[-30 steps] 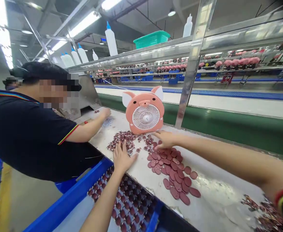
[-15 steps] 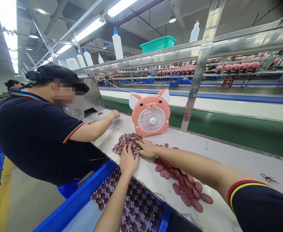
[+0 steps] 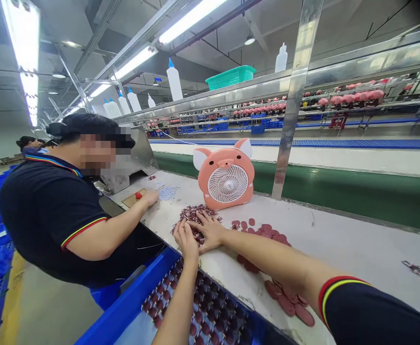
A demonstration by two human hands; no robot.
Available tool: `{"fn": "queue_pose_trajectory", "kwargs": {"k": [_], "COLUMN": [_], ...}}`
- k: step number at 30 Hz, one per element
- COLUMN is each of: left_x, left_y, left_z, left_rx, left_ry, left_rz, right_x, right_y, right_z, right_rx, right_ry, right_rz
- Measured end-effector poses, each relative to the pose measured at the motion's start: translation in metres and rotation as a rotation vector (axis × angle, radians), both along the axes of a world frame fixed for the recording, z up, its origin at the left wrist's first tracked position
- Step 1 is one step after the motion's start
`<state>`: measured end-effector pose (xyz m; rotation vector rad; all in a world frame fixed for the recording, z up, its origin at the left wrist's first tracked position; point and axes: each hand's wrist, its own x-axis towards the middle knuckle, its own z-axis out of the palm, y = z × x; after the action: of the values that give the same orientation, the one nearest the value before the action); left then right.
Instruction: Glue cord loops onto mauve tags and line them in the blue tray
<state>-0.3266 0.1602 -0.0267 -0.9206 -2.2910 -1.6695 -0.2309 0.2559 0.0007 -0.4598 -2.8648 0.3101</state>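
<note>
A heap of small dark-red and white pieces point(image 3: 198, 211) lies on the white worktop point(image 3: 339, 239); what kind they are is too small to tell. My left hand point(image 3: 187, 241) rests at the heap's near left edge, fingers stretched out and close together. From the right, my right hand point(image 3: 211, 232) lies over the heap with its fingers spread. Both hands almost meet, and neither visibly grips a piece. Flat dark-red oval pieces point(image 3: 267, 231) are scattered beside and partly beneath my right forearm.
A pink pig-shaped fan point(image 3: 227, 179) stands behind the heap. Below the worktop edge is a blue crate point(image 3: 123, 306) with rows of dark-red pieces point(image 3: 210, 306). To the left, a co-worker's hand point(image 3: 150, 197) is near a red object point(image 3: 138, 195). A metal post point(image 3: 289, 124) rises behind.
My right hand has moved over the heap and spread its fingers, and my left hand has shifted slightly beside it. The co-worker's hand has drawn back toward the red object. The view has tilted slightly.
</note>
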Motion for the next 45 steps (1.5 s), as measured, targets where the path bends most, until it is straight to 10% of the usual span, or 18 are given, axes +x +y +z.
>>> {"fn": "queue_pose_trajectory", "kwargs": {"k": [34,45], "left_x": [0.0,-0.001], "left_y": [0.003,0.004], "left_z": [-0.001,0.001], "left_rx": [-0.057,-0.076], "left_ry": [0.018,0.043], "left_rz": [0.016,0.043], "right_x": [-0.032,-0.026], "right_y": [0.016,0.022], "right_z": [0.02,0.061], "right_rx": [0.001,-0.214], "right_ry": [0.046,0.055], "right_rz": [-0.142,-0.171]}}
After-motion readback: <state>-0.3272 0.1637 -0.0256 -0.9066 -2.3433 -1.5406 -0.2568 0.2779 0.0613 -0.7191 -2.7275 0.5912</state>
